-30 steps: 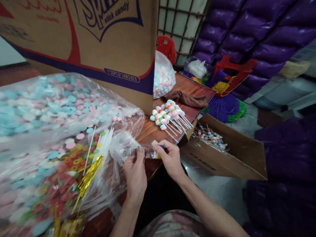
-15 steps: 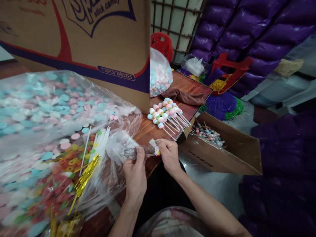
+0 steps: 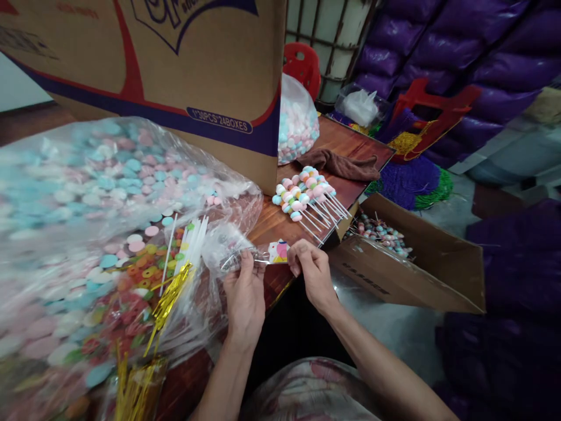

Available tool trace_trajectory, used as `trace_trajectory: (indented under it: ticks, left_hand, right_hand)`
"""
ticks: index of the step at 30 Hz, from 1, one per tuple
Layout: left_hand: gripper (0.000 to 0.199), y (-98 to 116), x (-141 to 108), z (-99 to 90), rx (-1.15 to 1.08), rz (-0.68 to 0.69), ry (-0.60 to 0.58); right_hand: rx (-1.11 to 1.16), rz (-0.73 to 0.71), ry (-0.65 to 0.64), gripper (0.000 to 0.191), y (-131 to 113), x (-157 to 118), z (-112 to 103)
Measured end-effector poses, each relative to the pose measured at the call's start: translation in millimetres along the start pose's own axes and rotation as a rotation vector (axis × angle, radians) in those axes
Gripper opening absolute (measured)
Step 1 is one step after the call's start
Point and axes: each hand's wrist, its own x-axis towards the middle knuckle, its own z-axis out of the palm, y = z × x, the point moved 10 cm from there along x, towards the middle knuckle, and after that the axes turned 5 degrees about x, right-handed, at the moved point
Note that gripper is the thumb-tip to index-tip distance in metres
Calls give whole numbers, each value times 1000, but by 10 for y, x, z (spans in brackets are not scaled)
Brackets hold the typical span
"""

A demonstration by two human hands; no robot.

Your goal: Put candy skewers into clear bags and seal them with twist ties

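My left hand (image 3: 246, 292) pinches a small clear plastic bag (image 3: 262, 255) between thumb and fingers. The bag's right end carries a printed patch (image 3: 278, 252) in white, pink and yellow. At that end is my right hand (image 3: 309, 270), its curled fingers closed on the bag's edge. Just beyond my hands, candy skewers (image 3: 307, 190) lie in a bunch on the table, pastel balls on white sticks. Left of my left hand are white sticks (image 3: 193, 245), gold twist ties (image 3: 172, 298) and fruit-coloured gummy rings (image 3: 149, 266).
A large clear bag of pastel candies (image 3: 118, 175) covers the table's left. Behind it stands a tall carton (image 3: 197, 76). A brown cloth (image 3: 339, 162) lies near the table's far edge. An open carton (image 3: 407, 272) below right holds more skewers. A red chair (image 3: 302, 67) stands behind.
The right hand has shifted slightly right along the bag, so the printed patch shows between my hands. The left hand still holds the bag. The view has tilted a little.
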Motion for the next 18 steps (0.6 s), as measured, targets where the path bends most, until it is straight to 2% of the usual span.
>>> trace_trajectory:
  ticks: [4,9,13,18]
  left_hand:
    - [29,5,-11,44,20,4,-24]
    - [25,-28,-24,52,71,-35,-44]
    - [30,-47,-24,-1,41,-57,-15]
    - [33,0,-69,-44,36,7,41]
  right_hand:
    - [-52,6,-74,31,-110,-45,136]
    - [2,40,-26,24,-64,9,122]
    - [52,32,12,32,-4,28,66]
    - [160,76,32,44,117,1,92]
